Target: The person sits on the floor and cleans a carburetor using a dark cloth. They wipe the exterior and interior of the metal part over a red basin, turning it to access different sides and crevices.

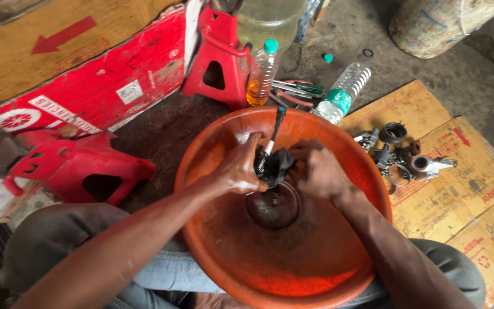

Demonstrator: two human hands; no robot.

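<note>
Orange plastic makes up the basin [315,269] resting across the person's lap, and both hands work over its middle. Left hand [236,169] is curled shut around a thin brush [274,133], whose dark handle sticks up and away past the thumb. Right hand [317,171] is closed on a black, oily part [274,166], which sits between the two hands, touching both, just above the round raised centre of the basin. The brush's working end is hidden where it meets the part. Beyond the basin's far rim stand a bottle [260,73] of amber liquid with a green cap and, lying on its side, a clear bottle [343,91]; pliers [295,91] lie between them. To the right, on flattened cardboard [475,189], sits a cluster of metal parts [404,154], well apart from the hands. Red stands [87,169] lie to the left on the floor.
</note>
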